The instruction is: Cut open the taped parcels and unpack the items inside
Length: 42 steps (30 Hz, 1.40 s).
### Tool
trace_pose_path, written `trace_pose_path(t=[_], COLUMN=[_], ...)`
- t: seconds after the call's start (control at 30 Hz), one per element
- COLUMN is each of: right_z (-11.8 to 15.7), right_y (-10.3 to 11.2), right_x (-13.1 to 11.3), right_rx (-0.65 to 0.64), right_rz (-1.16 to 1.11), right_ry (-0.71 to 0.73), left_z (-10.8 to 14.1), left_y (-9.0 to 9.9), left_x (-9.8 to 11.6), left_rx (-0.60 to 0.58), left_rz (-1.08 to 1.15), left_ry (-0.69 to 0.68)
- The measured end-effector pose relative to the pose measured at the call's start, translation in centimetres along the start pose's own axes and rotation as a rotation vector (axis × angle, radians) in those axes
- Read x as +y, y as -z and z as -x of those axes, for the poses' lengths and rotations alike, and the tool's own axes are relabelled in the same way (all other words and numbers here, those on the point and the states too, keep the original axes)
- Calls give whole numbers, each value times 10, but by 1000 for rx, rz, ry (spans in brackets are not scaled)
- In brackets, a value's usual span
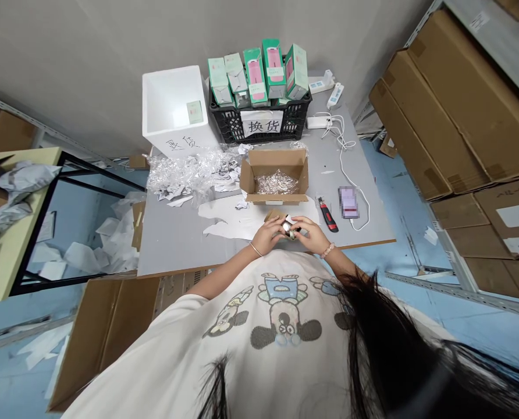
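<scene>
My left hand (266, 234) and my right hand (306, 234) meet at the front edge of the grey table (176, 250), both closed around a small white-and-dark item (289, 227). My fingers hide most of it, so I cannot tell what it is. A piece of brown cardboard (272, 216) lies just behind my left fingers. An open cardboard box (277, 180) with shiny packing inside stands just beyond my hands. To the right of my right hand lies a red-and-black utility knife (328, 214).
On the table are crumpled plastic wrap (181, 174), torn white paper (228, 224), a blurred phone (349, 202), a white cable (342, 151), and a power strip (323, 81). Behind stand a black crate (259, 125) of green-and-white boxes (255, 73) and a white foam box (172, 105).
</scene>
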State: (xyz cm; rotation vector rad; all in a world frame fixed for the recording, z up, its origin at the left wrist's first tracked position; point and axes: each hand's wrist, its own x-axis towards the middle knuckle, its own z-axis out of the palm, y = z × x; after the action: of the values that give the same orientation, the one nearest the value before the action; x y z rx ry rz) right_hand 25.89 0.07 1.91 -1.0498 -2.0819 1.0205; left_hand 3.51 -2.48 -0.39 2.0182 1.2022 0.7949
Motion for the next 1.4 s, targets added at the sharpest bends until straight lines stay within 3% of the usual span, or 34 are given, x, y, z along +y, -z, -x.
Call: trace_pose_path(t=[0.1, 0.27, 0.37, 0.47, 0.67, 0.77, 0.87, 1.13, 1.27, 1.4], right_z=[3, 10, 16, 24, 30, 29, 29, 31, 32, 26], right_y=[-4, -12, -18, -28, -43, -45, -45, -41, -43, -41], right_x=[2, 8, 14, 20, 30, 32, 33, 36, 41, 38], right_rx=[23, 85, 121, 151, 187, 189, 191, 153, 120, 186], right_rz=[-35, 21, 25, 2, -90, -110, -129, 20, 77, 57], right_ry=[-28, -26, -32, -99, -190, -209, -201, -64, -22, -70], left_z=[-5, -8, -7, -7, -15, -18, -19, -18, -11, -1], left_y=[-2, -14, -19, -18, -12, -14, -17, -22, -22, -15], left_x=[5, 8, 6, 8, 16, 16, 15, 12, 10, 8], left_rx=[68, 444, 540, 406, -15, -156, -239, -187, -85, 80], left_rz=[-32, -171, -33, 33, -271, -367, -383, -231, -144, -61], left_ry=[57, 294, 336, 180, -293, -369, -334, -255, -244, -150])
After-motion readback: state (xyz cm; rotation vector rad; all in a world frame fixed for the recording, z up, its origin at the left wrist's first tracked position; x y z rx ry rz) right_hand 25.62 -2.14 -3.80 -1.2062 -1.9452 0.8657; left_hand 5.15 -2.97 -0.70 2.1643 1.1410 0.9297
